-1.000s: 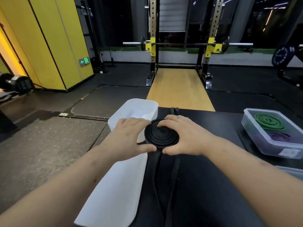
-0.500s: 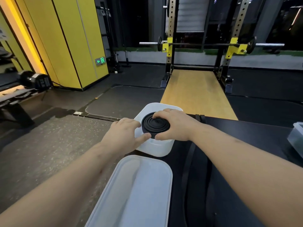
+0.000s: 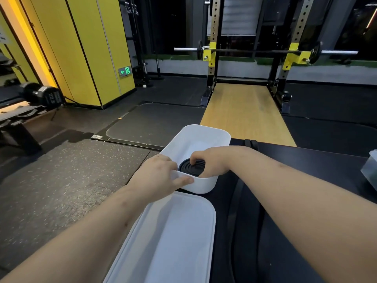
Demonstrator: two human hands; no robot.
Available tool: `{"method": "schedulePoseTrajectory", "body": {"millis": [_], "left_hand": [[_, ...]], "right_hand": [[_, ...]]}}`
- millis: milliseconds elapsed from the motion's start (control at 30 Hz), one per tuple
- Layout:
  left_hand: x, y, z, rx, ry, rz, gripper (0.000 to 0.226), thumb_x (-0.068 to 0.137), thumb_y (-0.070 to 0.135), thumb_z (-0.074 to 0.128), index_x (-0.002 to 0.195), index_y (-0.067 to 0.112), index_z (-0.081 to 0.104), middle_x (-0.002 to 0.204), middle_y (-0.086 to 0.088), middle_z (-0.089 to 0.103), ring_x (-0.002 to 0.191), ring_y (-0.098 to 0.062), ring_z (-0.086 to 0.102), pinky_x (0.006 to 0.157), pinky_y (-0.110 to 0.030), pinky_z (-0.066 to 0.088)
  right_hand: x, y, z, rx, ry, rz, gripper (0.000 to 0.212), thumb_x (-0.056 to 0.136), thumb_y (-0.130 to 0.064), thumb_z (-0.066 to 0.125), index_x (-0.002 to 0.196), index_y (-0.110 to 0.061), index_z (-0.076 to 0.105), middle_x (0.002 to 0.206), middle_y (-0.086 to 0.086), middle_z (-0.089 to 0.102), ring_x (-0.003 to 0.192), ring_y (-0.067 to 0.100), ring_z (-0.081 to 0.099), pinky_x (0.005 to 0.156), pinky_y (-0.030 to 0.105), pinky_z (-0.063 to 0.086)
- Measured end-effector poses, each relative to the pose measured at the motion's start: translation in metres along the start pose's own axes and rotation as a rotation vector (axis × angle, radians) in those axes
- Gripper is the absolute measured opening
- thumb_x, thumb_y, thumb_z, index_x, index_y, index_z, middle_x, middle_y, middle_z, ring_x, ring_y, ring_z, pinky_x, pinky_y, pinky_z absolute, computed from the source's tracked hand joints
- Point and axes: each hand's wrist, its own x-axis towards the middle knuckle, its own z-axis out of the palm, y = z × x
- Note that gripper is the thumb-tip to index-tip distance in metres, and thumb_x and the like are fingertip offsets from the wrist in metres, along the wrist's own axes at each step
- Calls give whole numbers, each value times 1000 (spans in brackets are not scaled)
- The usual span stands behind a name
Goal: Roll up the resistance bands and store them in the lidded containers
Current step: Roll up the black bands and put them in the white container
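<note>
A black resistance band rolled into a flat coil point(image 3: 189, 169) lies inside the white open container point(image 3: 212, 135) at the table's far left corner. My right hand point(image 3: 212, 162) reaches into the container and its curled fingers grip the coil from above and from the right. My left hand point(image 3: 161, 176) rests on the container's near left rim, fingers fairly straight, thumb along the wall. The container's white lid point(image 3: 173, 237) lies flat on the table just in front of it. Another black band point(image 3: 234, 221) lies unrolled on the dark table.
The black table point(image 3: 306, 164) stretches to the right, where a clear container's corner point(image 3: 370, 170) shows at the frame edge. Beyond the table are a wooden platform point(image 3: 244, 113) and a squat rack with a barbell. Rubber gym floor lies to the left.
Both hands carried the rolled black band from above the table to the left and down into the white container. My left hand let go of the coil and moved to the rim.
</note>
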Motion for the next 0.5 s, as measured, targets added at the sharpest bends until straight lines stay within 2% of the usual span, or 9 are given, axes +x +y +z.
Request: {"method": "schedulePoseTrajectory", "body": {"millis": [67, 133, 233, 333, 433, 500], "left_hand": [[0, 2, 2, 21, 26, 13, 71, 78, 89, 39, 68, 22, 60, 80, 8, 57, 92, -12, 50, 84, -32, 45], [-1, 2, 3, 22, 35, 18, 70, 78, 89, 39, 63, 22, 55, 77, 7, 55, 90, -14, 50, 83, -34, 45], [-3, 3, 3, 1, 31, 31, 71, 78, 88, 38, 63, 22, 56, 79, 6, 56, 92, -14, 50, 84, -33, 45], [-6, 4, 5, -16, 45, 45, 68, 79, 86, 38, 65, 22, 56, 78, 8, 56, 96, -13, 49, 88, -32, 43], [-8, 5, 4, 6, 30, 42, 69, 79, 86, 31, 78, 25, 63, 88, 12, 57, 107, -11, 49, 98, -33, 37], [-9, 7, 3, 7, 17, 55, 69, 79, 85, 27, 90, 28, 65, 97, 14, 59, 115, -9, 47, 105, -33, 28]], "right_hand": [[-3, 0, -3, -12, -40, 19, 54, 88, -69, 59, 135, -46, 45, 93, -21, 46, 100, 18, 55, 82, 36, 42], [-4, -2, -4, -29, -54, 32, 53, 89, -70, 57, 135, -45, 45, 93, -20, 46, 96, 16, 54, 80, 35, 41], [-2, -6, 2, -66, -26, 44, 47, 93, -58, 60, 135, -41, 45, 91, -15, 47, 82, 10, 50, 71, 34, 39], [0, -12, 4, -66, -18, 59, 46, 96, -51, 59, 137, -38, 43, 90, -12, 47, 84, 16, 52, 70, 34, 39], [-5, -14, 4, -44, -22, 65, 50, 95, -53, 58, 140, -38, 42, 92, -12, 48, 95, 22, 54, 73, 35, 40], [-11, -13, 3, -38, -5, 56, 48, 97, -53, 55, 141, -39, 44, 106, -9, 56, 100, 22, 53, 78, 36, 40]]}}
